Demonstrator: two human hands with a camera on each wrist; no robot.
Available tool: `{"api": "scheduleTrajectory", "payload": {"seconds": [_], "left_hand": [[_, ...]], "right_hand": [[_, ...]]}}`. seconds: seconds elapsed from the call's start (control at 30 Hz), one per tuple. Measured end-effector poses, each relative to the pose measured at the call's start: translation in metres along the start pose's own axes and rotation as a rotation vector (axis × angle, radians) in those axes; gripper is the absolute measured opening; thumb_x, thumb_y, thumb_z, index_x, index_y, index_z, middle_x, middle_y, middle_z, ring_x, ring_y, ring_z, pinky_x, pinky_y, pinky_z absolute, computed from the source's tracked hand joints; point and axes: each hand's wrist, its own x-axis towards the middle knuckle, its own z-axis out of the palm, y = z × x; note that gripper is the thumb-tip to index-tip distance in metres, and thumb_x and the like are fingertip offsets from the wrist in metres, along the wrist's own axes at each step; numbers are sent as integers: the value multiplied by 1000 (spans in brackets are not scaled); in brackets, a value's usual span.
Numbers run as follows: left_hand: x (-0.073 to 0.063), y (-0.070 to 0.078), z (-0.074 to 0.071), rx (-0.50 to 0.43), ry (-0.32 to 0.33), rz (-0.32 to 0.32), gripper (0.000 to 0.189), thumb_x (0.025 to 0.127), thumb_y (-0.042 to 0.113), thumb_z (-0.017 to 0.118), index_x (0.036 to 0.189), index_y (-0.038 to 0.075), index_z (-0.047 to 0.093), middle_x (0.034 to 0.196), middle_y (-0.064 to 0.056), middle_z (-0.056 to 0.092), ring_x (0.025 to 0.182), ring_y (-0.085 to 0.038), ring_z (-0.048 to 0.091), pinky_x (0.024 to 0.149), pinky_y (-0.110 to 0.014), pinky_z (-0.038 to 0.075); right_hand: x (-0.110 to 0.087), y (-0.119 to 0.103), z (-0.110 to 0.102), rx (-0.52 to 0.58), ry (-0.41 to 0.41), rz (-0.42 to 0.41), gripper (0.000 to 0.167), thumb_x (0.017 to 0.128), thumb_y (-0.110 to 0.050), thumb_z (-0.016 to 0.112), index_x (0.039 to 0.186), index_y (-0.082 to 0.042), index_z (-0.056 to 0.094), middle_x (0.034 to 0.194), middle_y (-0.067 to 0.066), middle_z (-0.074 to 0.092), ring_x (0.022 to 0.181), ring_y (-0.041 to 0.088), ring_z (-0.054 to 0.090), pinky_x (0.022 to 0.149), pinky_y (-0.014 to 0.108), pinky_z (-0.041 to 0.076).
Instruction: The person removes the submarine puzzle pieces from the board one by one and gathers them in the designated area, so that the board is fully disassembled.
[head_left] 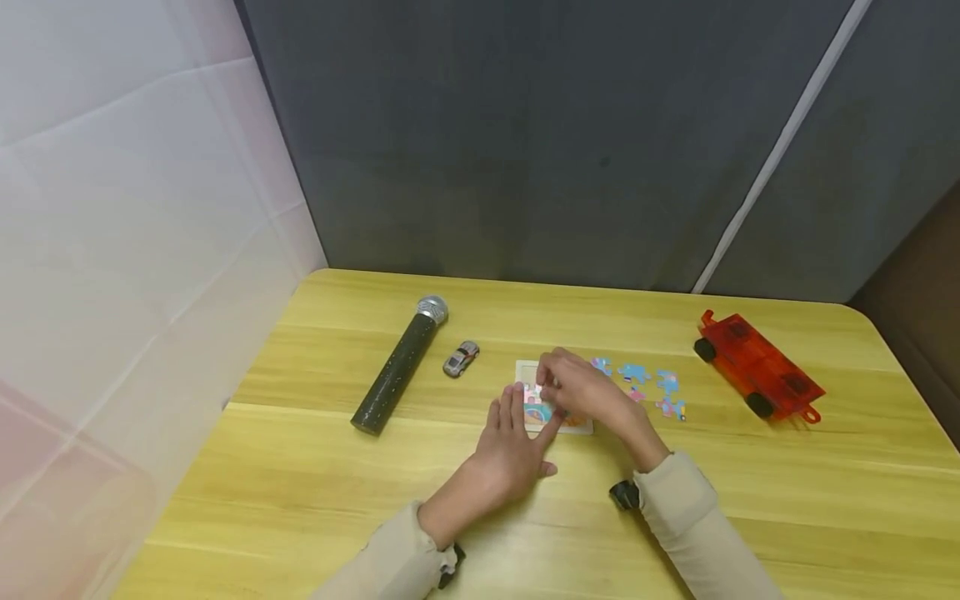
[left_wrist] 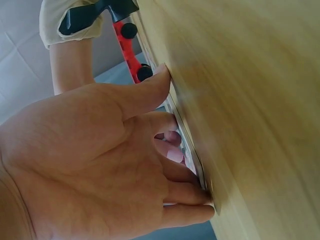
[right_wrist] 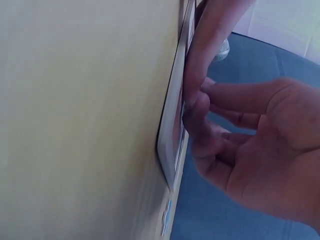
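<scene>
Jigsaw tray point(head_left: 528, 367), part-filled; loose jigsaw pieces point(head_left: 634, 372) alongside, unplaced. Left hand point(head_left: 510, 454): fingers spread, touching tray. Right hand point(head_left: 583, 386): curled; grip's contents hidden.

Looks onto a yellow wood-grain table point(head_left: 292, 500) spread around six o'clock, rounded at both far corners. Has a dark grey wall point(head_left: 480, 142) behind at twelve, with a white strip point(head_left: 780, 150) slanting down from two o'clock. Turns to creased, pale sheeting point(head_left: 135, 217) at nine, pinkish near eight, and to a brown surface point(head_left: 918, 292) at three. Catches a soft sheen near six.
</scene>
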Motion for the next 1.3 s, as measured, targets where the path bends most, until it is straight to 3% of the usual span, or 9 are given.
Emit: {"api": "scheduleTrajectory", "payload": {"seconds": [0.27,0.47,0.6,0.77,0.93,1.13,1.3], "left_hand": [[1,2,-1,-23,-11,-3,74,112,62,45,177,39,20,174,-34,29,167,-44,25,134,-49,32],[1,3,0,-30,-11,-3,74,112,62,45,177,39,19,174,-35,28,167,-44,24,134,-49,32],[1,3,0,-14,-6,-2,74,112,63,45,177,38,20,174,-35,29,167,-44,25,134,-50,33],[0,3,1,-4,2,-3,74,111,64,45,177,38,22,173,-35,29,167,-45,26,133,-50,33],[-1,3,1,8,10,-5,75,111,64,43,177,37,21,174,-36,28,167,-45,26,133,-50,33],[-2,2,1,8,14,-3,74,111,64,43,177,37,21,174,-36,28,166,-45,26,133,-51,33],[-2,1,1,-10,24,-3,74,112,62,44,177,36,21,174,-36,28,166,-46,26,133,-51,33]], "right_hand": [[2,-4,5,-3,67,33,12,101,1,76,99,-4,65,85,3,69,69,12,60,65,26,51],[0,-4,4,101,74,65,13,100,3,75,99,-4,64,83,4,70,62,12,61,62,26,52],[0,-1,0,144,52,56,12,100,4,73,98,-4,63,86,6,71,67,13,64,64,26,53],[-9,17,-23,233,21,67,8,101,2,71,98,-1,64,93,11,73,75,17,65,69,29,54],[-26,43,-53,305,-18,144,9,100,3,71,95,1,63,78,11,65,61,18,52,60,31,47],[-36,61,-62,268,-106,196,11,97,4,70,90,0,62,65,2,55,56,17,51,59,30,47],[-33,59,-57,164,-90,224,10,97,2,68,91,-3,63,68,2,56,55,16,52,59,29,46]]}}
